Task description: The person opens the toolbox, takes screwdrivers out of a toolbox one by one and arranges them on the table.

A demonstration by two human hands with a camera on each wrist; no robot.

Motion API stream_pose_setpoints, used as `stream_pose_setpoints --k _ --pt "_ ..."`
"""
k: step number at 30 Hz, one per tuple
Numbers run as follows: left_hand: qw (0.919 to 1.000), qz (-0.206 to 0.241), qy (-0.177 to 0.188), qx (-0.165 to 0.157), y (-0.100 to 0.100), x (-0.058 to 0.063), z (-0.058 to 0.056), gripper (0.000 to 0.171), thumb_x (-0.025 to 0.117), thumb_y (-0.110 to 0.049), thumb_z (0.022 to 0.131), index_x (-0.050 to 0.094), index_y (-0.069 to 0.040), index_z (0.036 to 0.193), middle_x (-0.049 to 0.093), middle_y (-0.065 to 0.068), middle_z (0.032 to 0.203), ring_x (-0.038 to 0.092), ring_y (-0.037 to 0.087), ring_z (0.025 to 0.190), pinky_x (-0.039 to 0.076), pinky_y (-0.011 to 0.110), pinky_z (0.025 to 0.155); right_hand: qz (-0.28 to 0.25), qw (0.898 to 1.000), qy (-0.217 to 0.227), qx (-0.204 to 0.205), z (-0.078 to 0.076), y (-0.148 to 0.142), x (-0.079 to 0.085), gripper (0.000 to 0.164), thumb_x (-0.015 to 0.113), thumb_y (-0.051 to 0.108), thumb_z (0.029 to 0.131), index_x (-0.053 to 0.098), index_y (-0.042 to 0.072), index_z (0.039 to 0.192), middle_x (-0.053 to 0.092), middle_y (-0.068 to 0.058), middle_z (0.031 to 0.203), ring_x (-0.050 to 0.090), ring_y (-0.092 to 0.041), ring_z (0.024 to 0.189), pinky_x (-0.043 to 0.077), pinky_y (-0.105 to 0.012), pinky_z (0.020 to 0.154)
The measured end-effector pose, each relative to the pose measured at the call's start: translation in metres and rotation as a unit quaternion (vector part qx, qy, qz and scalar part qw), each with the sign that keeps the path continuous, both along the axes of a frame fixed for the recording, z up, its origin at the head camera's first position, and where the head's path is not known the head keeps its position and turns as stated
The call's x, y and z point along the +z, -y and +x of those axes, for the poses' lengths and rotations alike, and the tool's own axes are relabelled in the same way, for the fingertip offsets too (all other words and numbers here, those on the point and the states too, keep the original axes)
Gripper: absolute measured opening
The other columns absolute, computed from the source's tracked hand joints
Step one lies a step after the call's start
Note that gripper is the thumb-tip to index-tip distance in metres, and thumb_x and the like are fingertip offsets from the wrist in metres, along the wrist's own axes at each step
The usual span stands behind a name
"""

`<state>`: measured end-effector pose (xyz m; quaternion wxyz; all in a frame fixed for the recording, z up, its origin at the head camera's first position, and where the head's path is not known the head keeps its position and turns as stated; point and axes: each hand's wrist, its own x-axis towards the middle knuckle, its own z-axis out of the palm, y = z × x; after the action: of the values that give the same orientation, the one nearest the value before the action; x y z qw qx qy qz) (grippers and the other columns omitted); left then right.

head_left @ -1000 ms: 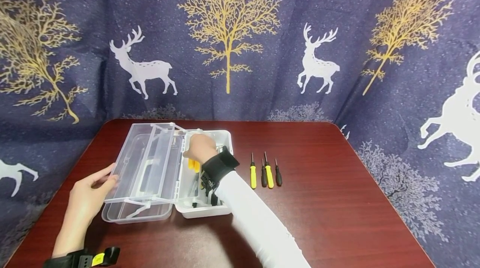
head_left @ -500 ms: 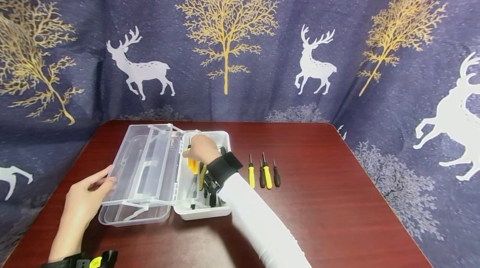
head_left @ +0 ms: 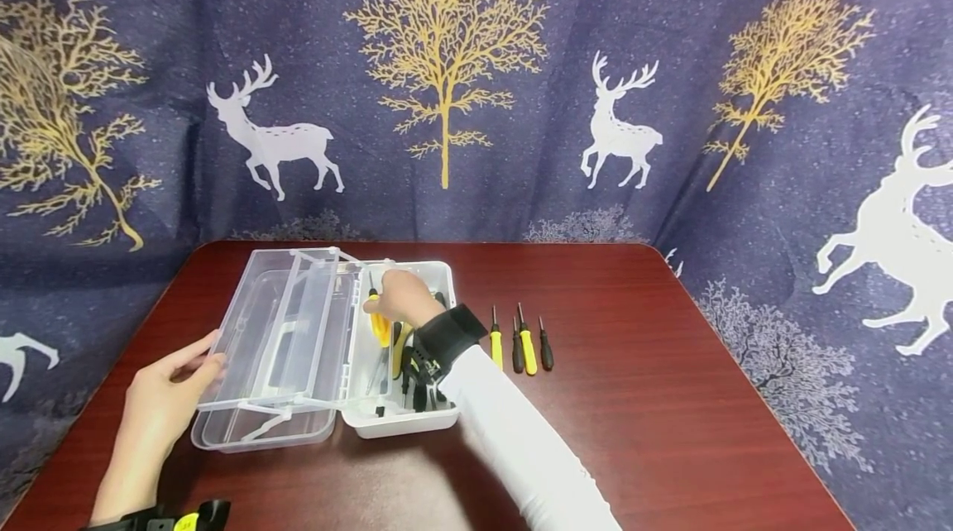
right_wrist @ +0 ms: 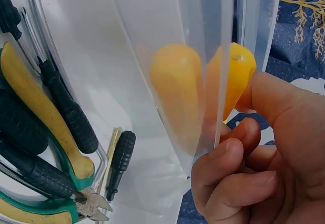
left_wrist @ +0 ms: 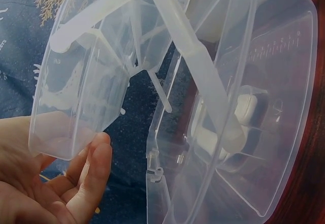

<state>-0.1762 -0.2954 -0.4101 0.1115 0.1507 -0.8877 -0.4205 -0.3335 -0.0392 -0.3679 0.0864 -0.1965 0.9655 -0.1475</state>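
Note:
A white toolbox [head_left: 402, 429] stands on the table with its clear lid [head_left: 264, 436] folded back to the left. My left hand [head_left: 160, 399] pinches the outer edge of the raised clear tray [left_wrist: 61, 102] between thumb and fingers. Over the box, beside the tray wall, my right hand [head_left: 404, 297] holds a yellow-handled screwdriver [right_wrist: 238, 74] with a black collar, handle end toward me. A second yellow shape [right_wrist: 176, 76] shows through the clear wall; I cannot tell whether it is another handle or a reflection.
Inside the box lie yellow-and-green pliers [right_wrist: 38, 99] and several black-handled screwdrivers [right_wrist: 63, 102]. To the right, several yellow and black screwdrivers [head_left: 528, 351] lie side by side on the red-brown table [head_left: 633, 399]. A dark curtain [head_left: 521, 184] hangs behind.
The head view has shifted a little. The screwdriver in my right hand has tilted, so its black collar and shaft now show above the fingers. My left hand keeps hold of the tray.

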Motion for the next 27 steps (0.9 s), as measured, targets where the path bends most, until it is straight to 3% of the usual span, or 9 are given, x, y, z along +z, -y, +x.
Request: stream_pose_setpoints --k 6,16,20,27 --pt "1.0 -0.003 -0.001 0.002 -0.001 0.002 0.001 0.052 0.06 -0.034 0.094 0.051 -0.008 0.138 0.049 -0.048 0.063 0.055 -0.021 0.059 0.039 0.006 0.057 -0.012 1.0 0.006 0.006 -0.001 -0.002 -0.001 0.037 0.067 0.037 0.087 0.064 0.013 0.059 0.05 0.005 0.053 0.051 -0.014 0.061 0.037 -0.02 0.054" --pt "1.0 -0.004 -0.008 0.001 -0.001 0.003 0.001 0.052 0.06 -0.034 0.093 0.052 -0.008 0.137 0.049 -0.049 0.064 0.053 -0.024 0.061 0.038 0.006 0.057 -0.067 0.997 0.014 0.028 -0.002 -0.01 -0.006 0.052 0.065 0.032 0.087 0.041 0.018 0.042 0.032 0.009 0.041 0.035 -0.009 0.046 0.031 -0.019 0.047" --pt "1.0 -0.007 -0.004 0.001 -0.001 0.003 0.0 0.052 0.06 -0.035 0.094 0.052 -0.009 0.137 0.049 -0.049 0.065 0.053 -0.024 0.062 0.038 0.006 0.057 -0.102 0.994 0.019 0.037 -0.005 -0.013 -0.009 0.056 0.065 0.029 0.087 0.034 0.018 0.041 0.025 0.009 0.041 0.024 -0.006 0.042 0.023 -0.019 0.043" --pt "0.9999 -0.008 -0.008 0.001 -0.001 0.001 0.002 0.051 0.06 -0.034 0.094 0.052 -0.007 0.136 0.048 -0.05 0.063 0.053 -0.024 0.061 0.038 0.006 0.057 -0.135 0.99 0.004 0.048 -0.004 -0.017 -0.017 0.056 0.065 0.029 0.087 0.033 0.019 0.042 0.024 0.011 0.042 0.022 -0.004 0.042 0.019 -0.017 0.042"
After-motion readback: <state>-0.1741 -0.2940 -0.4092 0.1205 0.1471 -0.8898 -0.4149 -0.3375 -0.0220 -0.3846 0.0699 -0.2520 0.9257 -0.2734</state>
